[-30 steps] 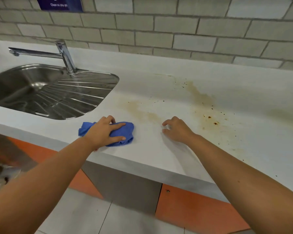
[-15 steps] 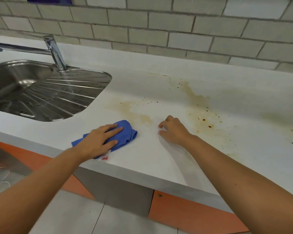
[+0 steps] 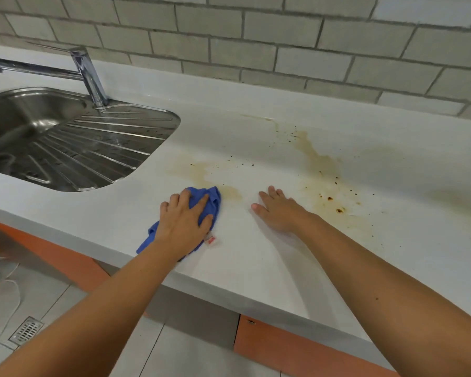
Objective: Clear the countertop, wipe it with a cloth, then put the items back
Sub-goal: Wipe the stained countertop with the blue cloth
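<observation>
A crumpled blue cloth (image 3: 212,197) lies on the white countertop (image 3: 256,257) near its front edge. My left hand (image 3: 184,221) presses flat on the cloth with fingers spread, covering most of it. The cloth's far tip touches a brown stain (image 3: 201,172). My right hand (image 3: 279,210) rests palm down on the bare counter just right of the cloth, fingers straight, holding nothing. A larger brown stain with dark specks (image 3: 321,170) spreads to the right of that hand.
A steel sink with a ribbed drainer (image 3: 74,148) and a chrome tap (image 3: 89,77) sit at the left. A tiled wall (image 3: 256,50) runs behind the counter. Orange cabinet fronts (image 3: 297,346), a floor drain (image 3: 26,330) and a white cable (image 3: 8,300) lie below.
My left hand has slid the cloth rightward and away from me, up to the brown stain. My right hand has flattened from loosely curled to palm down.
</observation>
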Demonstrator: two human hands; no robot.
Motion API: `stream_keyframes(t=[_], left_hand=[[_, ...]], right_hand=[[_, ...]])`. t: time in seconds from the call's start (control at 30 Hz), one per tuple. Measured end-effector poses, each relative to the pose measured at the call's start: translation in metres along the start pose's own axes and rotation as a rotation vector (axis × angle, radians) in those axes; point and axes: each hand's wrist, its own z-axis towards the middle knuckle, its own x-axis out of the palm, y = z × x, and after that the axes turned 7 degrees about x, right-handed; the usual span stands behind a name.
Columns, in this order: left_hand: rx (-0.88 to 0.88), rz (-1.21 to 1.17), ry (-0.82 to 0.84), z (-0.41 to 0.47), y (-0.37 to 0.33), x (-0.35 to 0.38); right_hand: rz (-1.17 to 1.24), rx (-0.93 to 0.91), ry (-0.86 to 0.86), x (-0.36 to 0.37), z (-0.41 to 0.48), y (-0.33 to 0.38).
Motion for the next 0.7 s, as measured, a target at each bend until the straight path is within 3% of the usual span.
stream_keyframes(t=[0.17,0.4,0.57,0.7], left_hand=[[-0.213,-0.084,0.051,0.029,0.012,0.008],[0.132,-0.140,0.049,0.019,-0.002,0.010],[-0.045,-0.119,-0.010,0.048,0.061,0.018],[-0.122,-0.153,0.011,0.095,0.086,0.021]], right_hand=[[-0.005,0.058,-0.019,0.004,0.001,0.015],[0.102,0.163,-0.023,-0.006,0.015,0.024],[0.138,0.237,-0.059,-0.007,0.019,0.035],[0.167,0.300,-0.204,-0.003,0.017,0.035]])
